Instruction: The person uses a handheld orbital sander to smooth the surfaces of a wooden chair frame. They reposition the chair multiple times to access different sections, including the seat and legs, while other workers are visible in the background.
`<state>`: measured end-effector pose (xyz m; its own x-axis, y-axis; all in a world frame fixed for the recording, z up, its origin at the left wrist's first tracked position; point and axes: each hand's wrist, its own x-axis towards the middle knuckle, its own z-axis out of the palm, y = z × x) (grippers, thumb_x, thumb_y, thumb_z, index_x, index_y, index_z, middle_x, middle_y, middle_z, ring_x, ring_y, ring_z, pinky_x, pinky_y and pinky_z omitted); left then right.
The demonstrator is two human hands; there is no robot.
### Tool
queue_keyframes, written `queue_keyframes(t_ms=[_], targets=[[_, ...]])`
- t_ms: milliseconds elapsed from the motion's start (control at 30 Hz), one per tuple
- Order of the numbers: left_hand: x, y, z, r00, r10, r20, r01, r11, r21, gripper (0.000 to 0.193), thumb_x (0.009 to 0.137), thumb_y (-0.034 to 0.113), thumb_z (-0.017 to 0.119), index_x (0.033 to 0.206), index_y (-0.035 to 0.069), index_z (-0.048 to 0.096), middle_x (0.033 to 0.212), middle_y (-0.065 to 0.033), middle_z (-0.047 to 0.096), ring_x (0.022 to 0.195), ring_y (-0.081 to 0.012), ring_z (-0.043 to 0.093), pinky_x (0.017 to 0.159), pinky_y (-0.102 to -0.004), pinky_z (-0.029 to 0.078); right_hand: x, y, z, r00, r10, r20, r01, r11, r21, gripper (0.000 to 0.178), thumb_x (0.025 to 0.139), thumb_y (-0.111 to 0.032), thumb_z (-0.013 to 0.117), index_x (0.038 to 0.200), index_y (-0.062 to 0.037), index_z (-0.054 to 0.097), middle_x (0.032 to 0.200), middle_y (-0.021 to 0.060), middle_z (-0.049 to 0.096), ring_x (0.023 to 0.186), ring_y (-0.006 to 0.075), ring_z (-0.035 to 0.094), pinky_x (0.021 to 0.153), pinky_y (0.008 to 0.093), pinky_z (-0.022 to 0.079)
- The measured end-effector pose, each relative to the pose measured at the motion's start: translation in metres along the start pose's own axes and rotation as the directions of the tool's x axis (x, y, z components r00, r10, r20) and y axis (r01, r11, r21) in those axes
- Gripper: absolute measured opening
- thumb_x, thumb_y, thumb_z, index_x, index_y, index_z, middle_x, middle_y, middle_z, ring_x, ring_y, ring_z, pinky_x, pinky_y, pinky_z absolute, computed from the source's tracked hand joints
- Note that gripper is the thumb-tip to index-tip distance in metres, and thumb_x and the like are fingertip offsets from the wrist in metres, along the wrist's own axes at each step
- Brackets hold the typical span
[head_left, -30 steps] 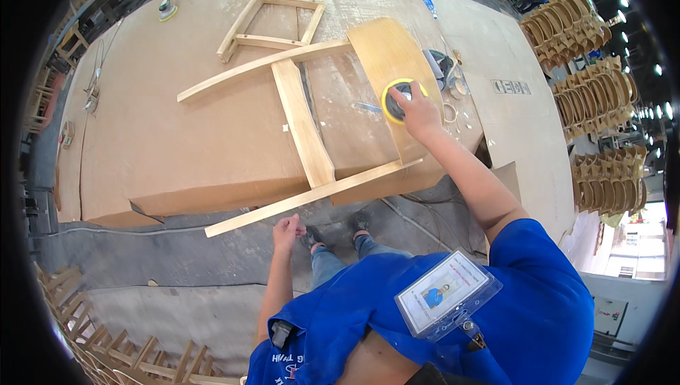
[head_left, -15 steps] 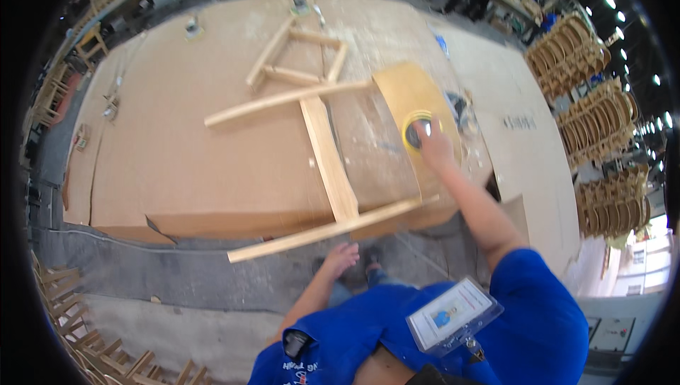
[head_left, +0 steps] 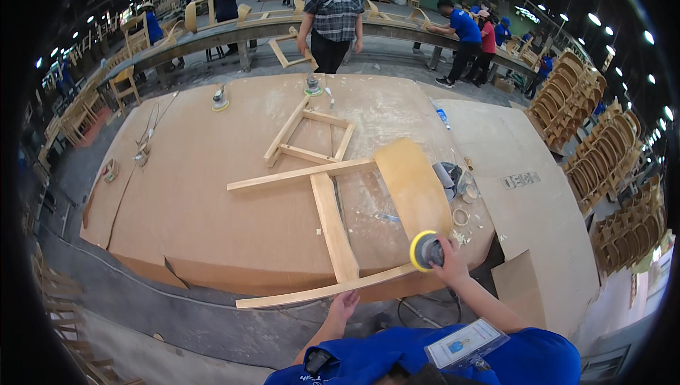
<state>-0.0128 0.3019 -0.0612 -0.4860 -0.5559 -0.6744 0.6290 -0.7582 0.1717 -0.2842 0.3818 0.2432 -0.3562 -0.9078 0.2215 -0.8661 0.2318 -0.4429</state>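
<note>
A wooden chair frame with two long legs, a crossbar and a wide curved backrest panel lies on the cardboard-covered table. My right hand grips a round sander with a yellow pad rim, tilted on edge at the near end of the panel. Below the near leg is my left hand, its fingers stretched out at the leg's edge; whether they press on it is hard to see.
A smaller wooden frame lies beyond the chair frame. Two more sanders stand toward the far edge. Across the table a person holds another wooden frame. Stacked curved wooden parts rise at the right.
My right hand has brought the sander from the middle of the panel to its near end and tipped it. My left hand is closer to the near leg. The view has tilted up.
</note>
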Motion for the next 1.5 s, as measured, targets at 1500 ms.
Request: queue_keyframes(t_ms=[1500], targets=[[-0.204,0.126,0.318,0.534,0.845,-0.010,-0.751,0.480,0.454,0.057,0.087,0.032,0.074,0.121,0.000,0.041,0.104,-0.0150,0.062,0.081,-0.0216,0.067,0.065,-0.0319,0.059,0.087,0.155,-0.073,0.928,-0.310,0.205,0.308,0.950,0.043,0.051,0.075,-0.025,0.073,0.111,0.0087,0.061,0.103,0.0253,0.066,0.097,0.0349,0.065,0.087,0.0419,0.051]])
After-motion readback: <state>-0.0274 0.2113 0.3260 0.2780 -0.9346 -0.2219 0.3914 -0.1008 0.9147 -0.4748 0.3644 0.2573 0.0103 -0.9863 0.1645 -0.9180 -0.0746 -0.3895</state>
